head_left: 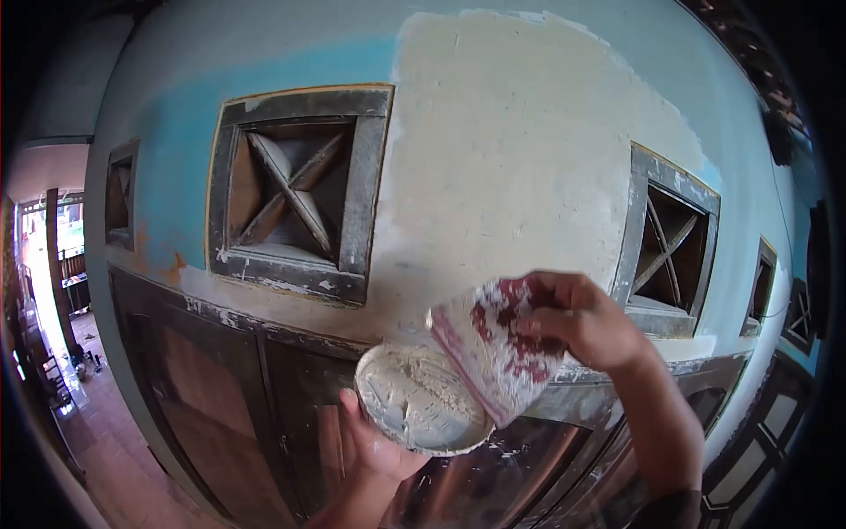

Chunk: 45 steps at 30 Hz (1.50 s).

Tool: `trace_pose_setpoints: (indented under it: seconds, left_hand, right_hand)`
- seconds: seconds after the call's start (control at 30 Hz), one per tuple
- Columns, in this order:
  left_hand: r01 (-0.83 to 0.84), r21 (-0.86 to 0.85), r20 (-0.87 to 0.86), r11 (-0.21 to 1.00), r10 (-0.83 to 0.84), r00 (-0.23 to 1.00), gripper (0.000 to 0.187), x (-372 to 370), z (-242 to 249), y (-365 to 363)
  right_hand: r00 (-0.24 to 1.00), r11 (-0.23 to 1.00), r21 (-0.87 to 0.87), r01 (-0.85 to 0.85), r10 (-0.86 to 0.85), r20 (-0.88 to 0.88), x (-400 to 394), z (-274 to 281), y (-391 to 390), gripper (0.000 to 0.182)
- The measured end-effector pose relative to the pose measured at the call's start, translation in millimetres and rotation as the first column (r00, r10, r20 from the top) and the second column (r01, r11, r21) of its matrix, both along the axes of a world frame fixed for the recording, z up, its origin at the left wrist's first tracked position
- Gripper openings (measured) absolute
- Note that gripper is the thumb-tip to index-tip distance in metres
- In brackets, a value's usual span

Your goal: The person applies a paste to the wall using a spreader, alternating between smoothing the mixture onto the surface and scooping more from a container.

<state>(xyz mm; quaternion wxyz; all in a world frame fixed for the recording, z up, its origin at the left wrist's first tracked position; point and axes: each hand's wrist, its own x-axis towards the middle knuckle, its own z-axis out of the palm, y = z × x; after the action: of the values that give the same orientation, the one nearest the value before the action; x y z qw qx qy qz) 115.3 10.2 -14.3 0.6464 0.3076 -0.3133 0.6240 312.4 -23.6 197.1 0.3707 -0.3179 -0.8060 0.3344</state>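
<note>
My left hand (379, 445) supports a round, shallow lid (445, 423) from below, its thumb at the left rim and the other fingers mostly hidden. Cream-coloured putty (405, 379) is smeared over the lid, thickest toward its far side. Pinched in my right hand (586, 322) is a flat red putty spreader (502, 344), much of its face caked with putty. The spreader's lower edge is at the lid's right side; whether it touches cannot be made out. Behind both hands, the wall carries a large cream patch (511, 150) over the blue paint (172, 145).
Wooden vent frames with crossed slats (366, 185) (705, 300) flank the patch. Below runs a putty-spotted wooden beam above dark doors (207, 388). At far left, a tiled floor (110, 450) leads to a bright doorway (44, 264).
</note>
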Motion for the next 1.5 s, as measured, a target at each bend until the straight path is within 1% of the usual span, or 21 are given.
trace_pose_setpoints:
  seconds: [0.03, 0.07, 0.17, 0.2, 0.33, 0.4, 0.43, 0.47, 0.53, 0.6, 0.67, 0.83, 0.9, 0.93, 1.0, 1.03, 1.07, 1.13, 1.3, 1.37, 1.5]
  left_hand:
    - [-0.119, 0.018, -0.077, 0.993, 0.12, 0.99, 0.096, -6, 11, 1]
    - [-0.124, 0.024, -0.075, 0.992, 0.125, 0.989, 0.096, -11, 20, 3]
    - [-0.288, -0.084, -0.148, 0.954, 0.274, 0.95, 0.097, -20, 47, 4]
    - [-0.29, -0.081, -0.147, 0.954, 0.276, 0.95, 0.097, -23, 54, 6]
    - [-0.278, -0.055, -0.144, 0.959, 0.268, 0.953, 0.096, -31, 65, 12]
    - [-0.235, 0.036, -0.116, 0.971, 0.238, 0.964, 0.095, -33, 64, 13]
    - [-0.236, 0.038, -0.114, 0.971, 0.239, 0.964, 0.095, -35, 62, 13]
    - [-0.253, 0.043, -0.121, 0.966, 0.257, 0.959, 0.095, -36, 60, 12]
    - [-0.272, 0.052, -0.126, 0.961, 0.277, 0.953, 0.095, -40, 63, 11]
    - [-0.395, 0.013, -0.21, 0.918, 0.389, 0.897, 0.095, -42, 67, 5]
    - [-0.391, 0.008, -0.204, 0.92, 0.385, 0.9, 0.096, -44, 69, 6]
    - [-0.333, 0.01, -0.205, 0.943, 0.328, 0.922, 0.096, -37, 74, 4]
    - [-0.395, -0.152, -0.273, 0.906, 0.345, 0.898, 0.093, -30, 79, 4]
    - [-0.391, -0.155, -0.274, 0.907, 0.34, 0.9, 0.093, -27, 77, 9]
    - [-0.297, -0.234, -0.178, 0.926, 0.259, 0.949, 0.09, -21, 68, 31]
    - [0.104, 0.016, 0.029, 0.994, -0.105, 0.994, 0.087, -26, 50, 51]
    - [0.108, 0.016, 0.029, 0.994, -0.109, 0.994, 0.087, -25, 53, 47]
    - [-0.31, -0.193, -0.114, 0.931, 0.293, 0.949, 0.088, -25, 63, 31]
    - [-0.332, -0.21, -0.129, 0.92, 0.31, 0.942, 0.097, -34, 57, 27]
    - [-0.43, -0.168, -0.202, 0.887, 0.396, 0.896, 0.102, -37, 60, 17]
    - [-0.43, -0.098, -0.196, 0.897, 0.406, 0.892, 0.105, -43, 58, 19]
  right_hand:
    - [0.999, 0.997, 0.076, 0.012, -0.015, 0.045, -4, 12, 4, 0.029]
    - [0.999, 0.994, 0.107, 0.004, -0.008, 0.032, -9, 22, 8, 0.029]
    - [0.99, 0.937, 0.328, 0.122, -0.14, 0.034, -19, 56, 22, 0.029]
    - [0.982, 0.902, 0.404, 0.156, -0.185, 0.033, -19, 68, 28, 0.029]
    - [0.886, 0.59, 0.744, 0.312, -0.465, -0.002, -28, 119, 26, 0.021]
    - [0.822, 0.281, 0.907, 0.314, -0.559, -0.111, -39, 138, 21, 0.023]
    - [0.827, 0.196, 0.929, 0.314, -0.538, -0.166, -45, 144, 21, 0.026]
    - [0.828, 0.193, 0.93, 0.313, -0.536, -0.167, -49, 151, 22, 0.026]
    - [0.831, 0.03, 0.971, 0.238, -0.524, -0.188, -58, 164, 23, 0.028]
    - [0.823, 0.043, 0.967, 0.252, -0.536, -0.191, -68, 172, 24, 0.031]
    - [0.754, -0.03, 0.969, 0.244, -0.622, -0.209, -74, 178, 30, 0.035]
    - [0.637, -0.054, 0.954, 0.294, -0.733, -0.238, -82, 177, 41, 0.044]
    - [0.599, -0.065, 0.955, 0.289, -0.766, -0.234, -84, 172, 43, 0.046]
    - [0.59, -0.066, 0.955, 0.29, -0.773, -0.233, -86, 169, 42, 0.047]
    - [0.573, -0.07, 0.953, 0.295, -0.785, -0.235, -82, 167, 46, 0.047]
    - [0.621, -0.129, 0.959, 0.253, -0.738, -0.263, -81, 167, 54, 0.047]
    - [0.669, -0.187, 0.959, 0.211, -0.688, -0.282, -81, 166, 57, 0.047]
    - [0.686, -0.177, 0.961, 0.211, -0.674, -0.275, -81, 164, 61, 0.047]
    - [0.7, -0.191, 0.958, 0.212, -0.655, -0.285, -84, 161, 63, 0.047]
    - [0.692, -0.276, 0.95, 0.149, -0.656, -0.299, -86, 160, 63, 0.046]
    - [0.717, -0.3, 0.942, 0.153, -0.622, -0.314, -86, 162, 67, 0.046]
